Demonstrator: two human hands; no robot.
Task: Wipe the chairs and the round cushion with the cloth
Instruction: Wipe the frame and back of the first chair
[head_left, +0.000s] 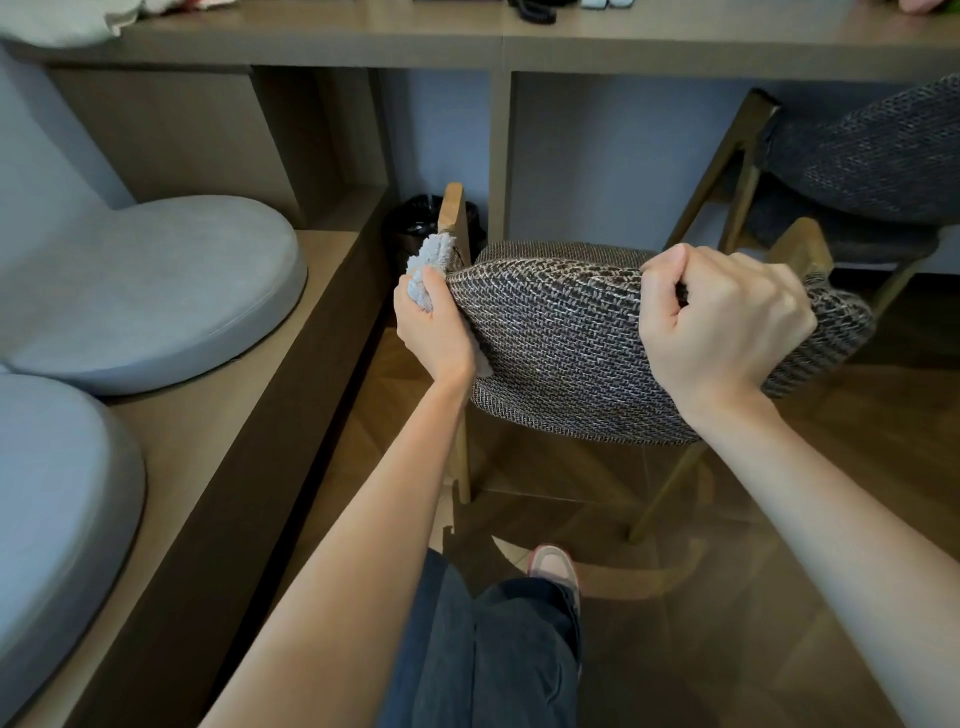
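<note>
View: looking down from head height at two bare forearms reaching to a chair in front of a long counter (519, 47).
Near chair (561, 338): straight ahead on the wood floor (753, 571). Its padded back, in a coarse grey-and-white weave on a slim wooden frame, faces the person.
Left hand (434, 322): curled round a bunched cloth (428, 260), holding it against the left edge of the chair back, beside the wooden post.
Right hand (722, 322): fingers hooked over the top edge of the chair back, towards its right side, gripping it.
Cloth: pale blue and fluffy, mostly hidden in the fist, with a tuft showing above the fingers.
Far chair (872, 156): same weave, upper right, partly under the counter, well apart from both hands.
Round cushion (156, 291): grey-blue, lying flat on a raised platform (291, 374) at the left. A second cushion (52, 493) lies nearer the person.
Handling, chair: probably light enough to tip by its back. The padding should give under pressure and the rough weave will likely drag on the cloth. The top edge or the wooden post looks the firmest hold.
Handling, cushion: looks thick and soft, and may slide when wiped, so steady its rim with the free hand.
</note>
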